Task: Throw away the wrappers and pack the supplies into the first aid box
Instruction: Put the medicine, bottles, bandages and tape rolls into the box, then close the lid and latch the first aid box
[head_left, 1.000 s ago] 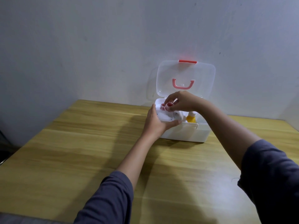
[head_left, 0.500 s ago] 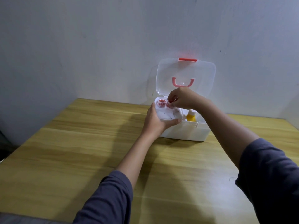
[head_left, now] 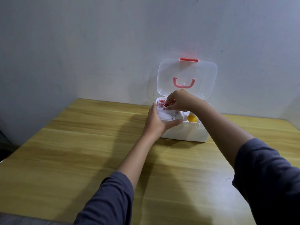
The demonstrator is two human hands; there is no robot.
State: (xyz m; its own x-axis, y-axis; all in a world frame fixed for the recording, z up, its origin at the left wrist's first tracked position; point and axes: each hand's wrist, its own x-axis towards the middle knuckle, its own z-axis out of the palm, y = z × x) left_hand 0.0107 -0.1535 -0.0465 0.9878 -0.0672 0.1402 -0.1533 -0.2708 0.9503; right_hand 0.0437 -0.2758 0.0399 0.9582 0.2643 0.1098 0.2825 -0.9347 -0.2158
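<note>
A white first aid box (head_left: 186, 133) stands open near the far edge of the table, its clear lid (head_left: 204, 75) upright against the wall with a pink handle. My left hand (head_left: 156, 122) grips the white inner tray (head_left: 164, 115) at the box's left end. One pink-and-white tape roll (head_left: 161, 102) lies in the tray's back corner. My right hand (head_left: 180, 101) pinches a second small tape roll (head_left: 165, 106) just beside the first. A yellow bottle (head_left: 192, 118) stands inside the box to the right of the tray.
The wooden table (head_left: 81, 151) runs from the grey wall (head_left: 97, 46) toward me. Its left edge drops off to a dark floor. The box sits close to the wall at the back.
My right hand lifted from the tray, leaving one tape roll in the back corner, and now holds a second roll beside it. My left hand stayed on the tray.
</note>
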